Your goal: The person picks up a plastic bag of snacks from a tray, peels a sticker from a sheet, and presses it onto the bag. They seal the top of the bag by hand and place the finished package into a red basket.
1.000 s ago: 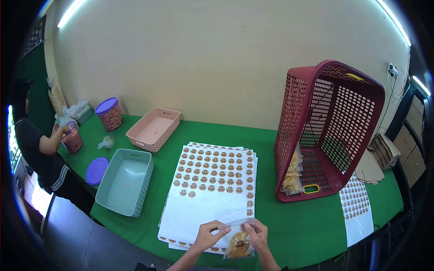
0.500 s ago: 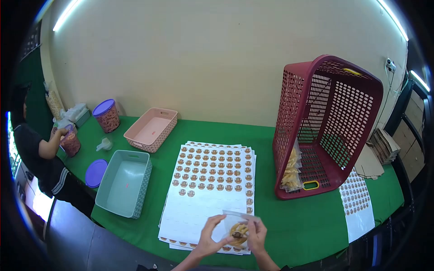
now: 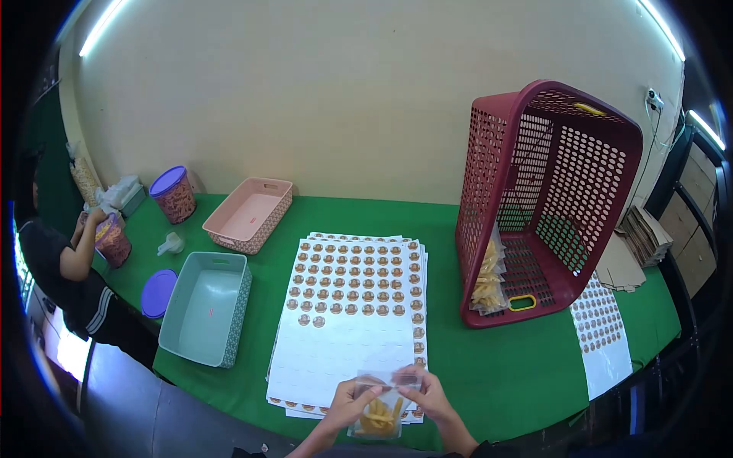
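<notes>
A clear plastic pouch [image 3: 379, 421] of yellow stick-shaped snacks hangs upright over the front edge of the sticker sheets. My left hand [image 3: 347, 403] pinches its top edge on the left. On the right, my right hand [image 3: 429, 397] grips the same top edge, thumb and fingers closed. Below the hands, the snacks sit in the lower part of the pouch. Behind it lies a stack of white sticker sheets [image 3: 336, 347] with rows of round brown labels; the lower part of the top sheet is bare backing.
To the right, a maroon basket [image 3: 527, 99] on its side holds filled pouches [image 3: 489, 278]. Left are a mint tray [image 3: 202, 305], a pink tray [image 3: 248, 214], a purple lid [image 3: 159, 293], a scoop [image 3: 172, 243] and a jar [image 3: 174, 197]. A co-worker [image 3: 65, 259] handles another jar [image 3: 113, 243].
The pouch has come down and slightly left, and its round label no longer shows. My hands have shifted to its top edge. The co-worker's hands have risen above the jar.
</notes>
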{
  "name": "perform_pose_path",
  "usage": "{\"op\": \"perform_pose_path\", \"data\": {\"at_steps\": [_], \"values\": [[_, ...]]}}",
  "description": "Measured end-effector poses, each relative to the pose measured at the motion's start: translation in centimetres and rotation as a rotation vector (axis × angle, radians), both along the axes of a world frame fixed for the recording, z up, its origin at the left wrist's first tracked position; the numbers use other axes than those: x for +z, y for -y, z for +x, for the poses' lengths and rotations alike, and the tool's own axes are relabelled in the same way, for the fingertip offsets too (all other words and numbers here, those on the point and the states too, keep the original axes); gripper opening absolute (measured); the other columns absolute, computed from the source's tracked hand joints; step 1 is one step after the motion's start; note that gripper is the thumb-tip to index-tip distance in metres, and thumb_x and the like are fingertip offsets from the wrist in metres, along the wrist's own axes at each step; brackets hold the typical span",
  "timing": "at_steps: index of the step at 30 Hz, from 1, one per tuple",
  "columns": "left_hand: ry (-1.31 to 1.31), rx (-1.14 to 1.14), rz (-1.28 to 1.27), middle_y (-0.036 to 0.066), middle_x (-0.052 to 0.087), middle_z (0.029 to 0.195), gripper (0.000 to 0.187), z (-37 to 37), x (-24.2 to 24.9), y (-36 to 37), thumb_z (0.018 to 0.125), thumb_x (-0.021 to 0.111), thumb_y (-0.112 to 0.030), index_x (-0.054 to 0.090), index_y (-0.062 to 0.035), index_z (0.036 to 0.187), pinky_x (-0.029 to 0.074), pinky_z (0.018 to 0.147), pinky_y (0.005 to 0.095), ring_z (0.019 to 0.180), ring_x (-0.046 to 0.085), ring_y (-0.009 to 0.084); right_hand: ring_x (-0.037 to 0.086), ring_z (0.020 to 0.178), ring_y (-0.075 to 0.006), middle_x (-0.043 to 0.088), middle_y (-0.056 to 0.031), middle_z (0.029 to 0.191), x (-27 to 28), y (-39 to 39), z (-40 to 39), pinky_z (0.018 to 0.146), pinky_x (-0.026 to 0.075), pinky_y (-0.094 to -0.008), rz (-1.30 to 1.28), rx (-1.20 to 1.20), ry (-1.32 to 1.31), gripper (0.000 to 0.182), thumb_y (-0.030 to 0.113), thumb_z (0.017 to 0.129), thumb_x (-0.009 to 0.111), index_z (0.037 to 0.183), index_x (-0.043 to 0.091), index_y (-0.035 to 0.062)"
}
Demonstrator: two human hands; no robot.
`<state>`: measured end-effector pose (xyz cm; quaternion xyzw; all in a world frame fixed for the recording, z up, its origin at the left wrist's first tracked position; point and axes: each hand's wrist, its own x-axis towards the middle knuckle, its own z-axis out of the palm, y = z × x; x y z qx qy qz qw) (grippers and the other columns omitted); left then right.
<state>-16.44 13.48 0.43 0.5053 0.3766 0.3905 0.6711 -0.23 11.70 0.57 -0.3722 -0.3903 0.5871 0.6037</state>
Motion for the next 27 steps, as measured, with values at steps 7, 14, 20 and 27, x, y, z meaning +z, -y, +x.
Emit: {"op": "perform_pose_path", "data": {"at_steps": [7,14,20,27], "values": [[-0.037,0.094,0.041,0.005,0.06,0.07,0.015,0.5,0.3,-0.1,0.077,0.057,-0.011,0.06,0.0032,0.08,0.042,0.059,0.0215,0.065,0.054,0.0091,0.048,0.068,-0.009,0.052,-0.0029,0.069,-0.2,0.1,0.5,0.064,0.037,-0.0222,0.066,0.043,0.454,0.012,0.012,0.075,0.06,0.074,0.06,0.0005],[0.09,0.302,0.073,0.006,0.058,0.066,0.01,-0.2,-0.8,-1.3,0.07,0.065,-0.005,0.06,0.0033,0.071,0.042,0.05,0.0185,0.058,0.053,0.0073,0.048,0.065,-0.0091,0.053,-0.0031,0.068,-0.4,-0.2,0.9,0.063,0.037,-0.022,0.135,0.04,0.451,0.009,0.01,0.072,0.062,0.073,0.06,0.0012],[0.181,0.125,0.143,0.007,0.058,0.073,0.005,-0.9,-0.3,-1.2,0.073,0.061,-0.002,0.059,0.0025,0.07,0.044,0.062,0.0226,0.07,0.054,0.0101,0.048,0.064,-0.0102,0.053,-0.0037,0.068,-1.6,-0.6,1.9,0.065,0.039,-0.0225,0.089,-0.127,0.479,0.007,0.006,0.071,0.062,0.069,0.058,0.0003],[0.058,0.339,0.214,0.01,0.055,0.084,0.013,-0.4,-2.4,-2.3,0.074,0.057,0.001,0.054,0.005,0.086,0.042,0.079,0.0276,0.081,0.054,0.0151,0.051,0.092,-0.0176,0.056,-0.0164,0.099,-1.2,0.2,0.2,0.083,0.039,-0.0293,0.095,0.025,0.239,0.016,0.007,0.079,0.054,0.067,0.045,0.0009]]}}
